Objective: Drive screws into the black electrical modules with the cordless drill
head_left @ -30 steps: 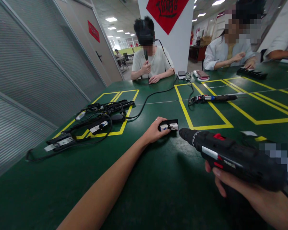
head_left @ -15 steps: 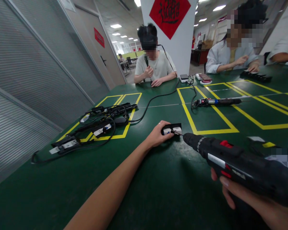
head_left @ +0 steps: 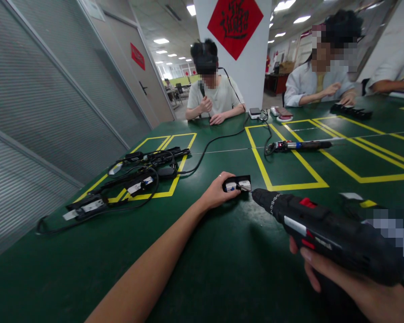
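Near the middle of the green table, my left hand (head_left: pixel 221 192) grips the left end of a small black holder (head_left: pixel 245 180) with white pieces inside. From the right, my right hand (head_left: pixel 326 269) is wrapped round the handle of a black and red power drill (head_left: pixel 316 224). The drill's bit points left and reaches the holder's open side; whether its tip touches a screw is too small to tell. The drill body hides part of my right hand.
Black cabled parts (head_left: pixel 141 179) lie at the left inside yellow tape. A pen-like electric tool (head_left: pixel 303 145) rests beyond the drill. Two people sit across the green table (head_left: pixel 188 278), near a small white box (head_left: pixel 255 113) and a black strip (head_left: pixel 352 111). Another person's arm shows far right.
The view has shifted slightly, so most things appear a little further left. Both hands keep their grips, and the drill stays at the holder.
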Available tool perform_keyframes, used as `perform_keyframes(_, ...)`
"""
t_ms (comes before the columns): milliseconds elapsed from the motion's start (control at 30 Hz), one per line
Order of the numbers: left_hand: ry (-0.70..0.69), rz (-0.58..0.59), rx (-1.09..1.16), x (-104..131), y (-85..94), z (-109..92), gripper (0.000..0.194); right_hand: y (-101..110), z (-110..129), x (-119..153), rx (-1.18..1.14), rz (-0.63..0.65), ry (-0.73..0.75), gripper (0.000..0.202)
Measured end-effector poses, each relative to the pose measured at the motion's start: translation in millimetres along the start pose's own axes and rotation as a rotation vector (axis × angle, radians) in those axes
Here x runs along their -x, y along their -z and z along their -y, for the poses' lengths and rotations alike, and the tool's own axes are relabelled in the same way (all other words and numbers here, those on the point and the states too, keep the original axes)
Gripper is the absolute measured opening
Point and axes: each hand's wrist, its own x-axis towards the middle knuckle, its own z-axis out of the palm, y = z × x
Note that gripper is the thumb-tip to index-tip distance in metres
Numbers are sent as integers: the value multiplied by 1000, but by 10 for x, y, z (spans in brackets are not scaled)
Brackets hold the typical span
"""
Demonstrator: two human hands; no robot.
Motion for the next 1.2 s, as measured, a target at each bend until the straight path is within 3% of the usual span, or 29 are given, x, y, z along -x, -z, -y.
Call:
perform_keyframes(133, 9, 7, 11, -3, -2, 2, 45, 46, 164, 20, -64, 67, -30, 24)
perform_keyframes(467, 12, 37, 23, -11, 25, -9, 47, 44, 171, 20, -98, 131, -144, 25)
perform_keyframes(733, -6, 39, 34, -8, 8, 37, 52, 65, 192, 19, -81, 123, -66, 23)
perform_keyframes(1200, -27, 37, 19, -2, -2, 61, 56, 63, 122, 55, -76, 145, -94, 31)
